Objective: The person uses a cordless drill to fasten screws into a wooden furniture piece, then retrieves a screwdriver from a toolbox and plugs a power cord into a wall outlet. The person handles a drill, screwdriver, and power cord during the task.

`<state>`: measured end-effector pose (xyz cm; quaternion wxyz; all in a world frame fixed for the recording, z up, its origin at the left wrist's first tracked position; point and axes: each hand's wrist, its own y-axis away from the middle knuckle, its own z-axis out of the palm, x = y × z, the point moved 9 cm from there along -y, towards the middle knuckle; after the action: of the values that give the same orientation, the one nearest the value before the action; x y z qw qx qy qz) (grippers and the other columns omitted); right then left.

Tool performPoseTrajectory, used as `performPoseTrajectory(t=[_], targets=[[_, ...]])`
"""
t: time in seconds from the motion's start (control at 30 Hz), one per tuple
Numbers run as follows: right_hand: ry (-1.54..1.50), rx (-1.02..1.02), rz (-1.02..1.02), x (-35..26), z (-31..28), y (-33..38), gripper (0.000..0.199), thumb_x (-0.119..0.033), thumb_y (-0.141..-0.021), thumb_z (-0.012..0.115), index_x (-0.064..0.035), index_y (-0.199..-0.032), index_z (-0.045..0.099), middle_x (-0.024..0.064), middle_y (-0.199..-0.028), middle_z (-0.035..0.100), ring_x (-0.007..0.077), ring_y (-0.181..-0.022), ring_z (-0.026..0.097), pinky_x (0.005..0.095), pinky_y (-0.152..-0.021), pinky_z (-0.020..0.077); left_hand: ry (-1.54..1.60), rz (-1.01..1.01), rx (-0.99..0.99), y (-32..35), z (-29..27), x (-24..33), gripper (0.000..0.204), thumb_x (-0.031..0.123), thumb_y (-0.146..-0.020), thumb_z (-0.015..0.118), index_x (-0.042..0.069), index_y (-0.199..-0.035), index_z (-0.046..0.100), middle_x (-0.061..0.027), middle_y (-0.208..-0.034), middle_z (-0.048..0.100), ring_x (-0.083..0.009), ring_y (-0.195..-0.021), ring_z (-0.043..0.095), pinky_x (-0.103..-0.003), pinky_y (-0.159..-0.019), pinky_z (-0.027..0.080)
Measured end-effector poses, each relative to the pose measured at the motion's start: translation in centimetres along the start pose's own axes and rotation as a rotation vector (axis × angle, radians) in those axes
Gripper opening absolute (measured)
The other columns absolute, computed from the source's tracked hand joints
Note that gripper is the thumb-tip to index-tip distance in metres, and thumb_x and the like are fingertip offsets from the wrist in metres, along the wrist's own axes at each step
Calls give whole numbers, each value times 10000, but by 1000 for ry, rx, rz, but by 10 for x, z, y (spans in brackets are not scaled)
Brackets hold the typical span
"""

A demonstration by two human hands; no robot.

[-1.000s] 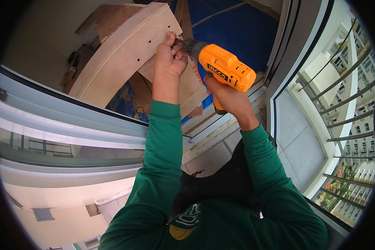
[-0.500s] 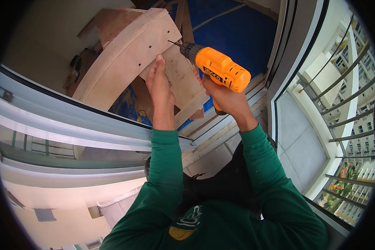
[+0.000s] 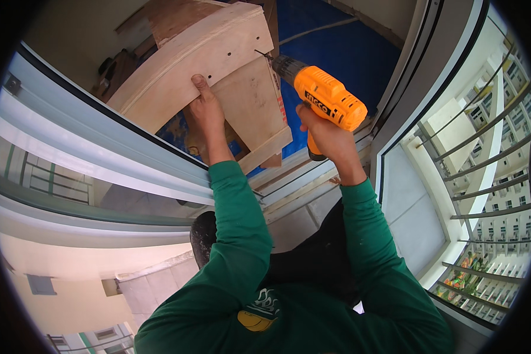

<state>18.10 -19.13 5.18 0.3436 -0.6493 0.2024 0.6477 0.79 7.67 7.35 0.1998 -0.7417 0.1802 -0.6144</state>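
Observation:
A curved plywood piece [image 3: 177,74] with a row of dark holes near its end lies across the top of the view. My left hand [image 3: 207,115] is closed on its inner edge, thumb pressed on the face and fingers hidden underneath. The handle of an orange cordless drill [image 3: 330,97] is wrapped in my right hand [image 3: 331,138]. A thin dark drill bit [image 3: 262,53] points left from the chuck, its tip by the end of the curved piece. Whether the tip touches the wood, I cannot tell. A flat plywood panel [image 3: 251,97] adjoins the curved piece.
Blue sheeting [image 3: 336,65] covers the floor beyond the wood. A sliding-door frame [image 3: 118,130] runs along the left, and another frame upright [image 3: 422,76] stands at right. Past it are a tiled ledge [image 3: 407,194] and metal railings [image 3: 489,168].
My left hand has shifted left along the curved piece and now grips its inner edge. The drill stays in my right hand, its tip a little farther toward the wood's end edge.

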Motion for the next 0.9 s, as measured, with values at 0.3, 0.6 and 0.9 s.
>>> performPoseTrajectory(t=[0.3,0.6,0.9], targets=[[108,10,-40,11,6,-5,250,-163,-1018,750,-65,-1248,756,55,-1015,779,131,-891,739,309,-820,587,-129,-189,-11,11,1,-8,1157,907,-1003,245,-101,-1361,687,-347,-1356,688,-510,-1302,622,-514,-1104,469],[130,30,-210,1,7,-12,185,-184,-987,759,-59,-1124,750,34,-879,746,134,-786,735,313,-746,595,-110,-267,-89,16,4,-1,1222,934,-983,240,-157,-1300,688,-385,-1333,680,-503,-1302,620,-487,-1119,452],[257,30,-274,10,8,-23,163,-202,-977,759,-58,-1053,752,31,-811,741,140,-716,739,316,-698,599,-101,-260,-79,18,2,1,1261,965,-956,195,-141,-1295,698,-371,-1303,700,-497,-1280,635,-489,-1107,459]])
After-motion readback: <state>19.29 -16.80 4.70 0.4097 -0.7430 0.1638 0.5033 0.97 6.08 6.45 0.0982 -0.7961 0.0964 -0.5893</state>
